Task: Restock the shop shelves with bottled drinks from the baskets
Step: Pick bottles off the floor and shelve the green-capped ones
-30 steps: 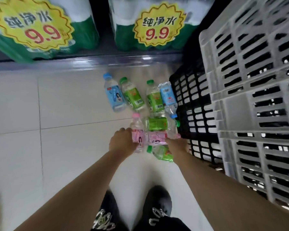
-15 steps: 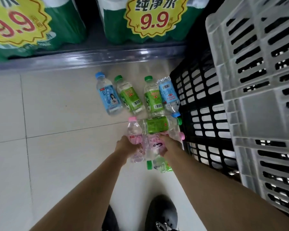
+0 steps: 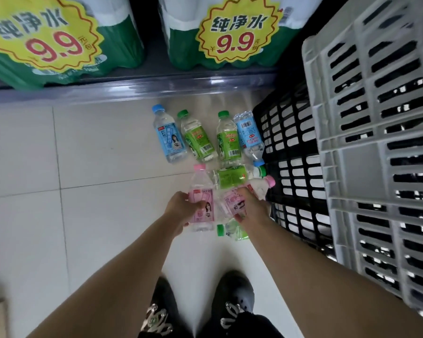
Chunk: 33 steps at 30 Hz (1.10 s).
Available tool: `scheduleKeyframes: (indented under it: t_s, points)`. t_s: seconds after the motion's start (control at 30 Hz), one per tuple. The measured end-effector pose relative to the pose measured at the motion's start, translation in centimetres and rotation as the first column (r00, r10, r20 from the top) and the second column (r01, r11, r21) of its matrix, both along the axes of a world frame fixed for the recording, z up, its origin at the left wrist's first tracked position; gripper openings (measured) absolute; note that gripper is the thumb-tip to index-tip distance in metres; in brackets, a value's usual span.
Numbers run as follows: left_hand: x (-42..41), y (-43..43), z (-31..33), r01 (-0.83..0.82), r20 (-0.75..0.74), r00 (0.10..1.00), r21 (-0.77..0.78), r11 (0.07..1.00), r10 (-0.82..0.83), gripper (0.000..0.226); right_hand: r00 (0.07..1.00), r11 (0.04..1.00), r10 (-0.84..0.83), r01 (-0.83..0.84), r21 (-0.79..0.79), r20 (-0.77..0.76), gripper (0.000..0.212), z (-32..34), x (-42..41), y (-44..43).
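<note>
Fingers [image 3: 197, 205] of the left hand [image 3: 181, 207] curl round the labelled waist of a clear plastic bottle with a pink cap and pink label [image 3: 203, 191]. The right hand [image 3: 247, 203] clasps a second pink-capped bottle [image 3: 232, 202], which lies slantwise with its cap toward the black slatted plastic basket [image 3: 293, 152]. Both bottles are low over the pale tiled floor [image 3: 95, 154]; whether they rest on it cannot be told. Six blue- and green-labelled bottles [image 3: 197, 140] lie around them. Small and apparently full, such bottles likely handle light but thin-walled and slick, so the waist is probably the surest hold. The low shop shelf [image 3: 132, 87] runs just beyond.
</note>
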<state>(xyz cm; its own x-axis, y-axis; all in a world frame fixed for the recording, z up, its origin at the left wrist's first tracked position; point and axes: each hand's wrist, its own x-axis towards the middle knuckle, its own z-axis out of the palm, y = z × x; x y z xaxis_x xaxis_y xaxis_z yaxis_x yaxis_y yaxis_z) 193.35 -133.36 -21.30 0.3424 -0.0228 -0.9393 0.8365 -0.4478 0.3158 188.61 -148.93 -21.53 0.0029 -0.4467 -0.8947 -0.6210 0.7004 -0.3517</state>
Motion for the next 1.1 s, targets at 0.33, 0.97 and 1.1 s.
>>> scheduleKeyframes:
  t_s: [0.33, 0.97, 1.1]
  points:
    - [0.7, 5.2, 16.2, -0.143, 0.051, 0.988, -0.018, 0.99, 0.143, 0.04, 0.934, 0.941, 0.339, -0.338, -0.029, 0.113, 0.064, 16.0, 1.1, 4.2]
    - [2.3, 14.6, 52.6, -0.275, 0.391, 0.86, -0.186, 0.943, 0.328, 0.026, 0.545, 0.663, 0.735, -0.701, -0.261, 0.403, 0.065, 51.7, 6.8, 11.7]
    - [2.9, 15.9, 59.3, -0.297, 0.487, 0.796, -0.202, 0.933, 0.359, 0.027, 0.451, 0.636, 0.744, -0.704, -0.315, 0.493, 0.062, 58.9, 8.6, 13.0]
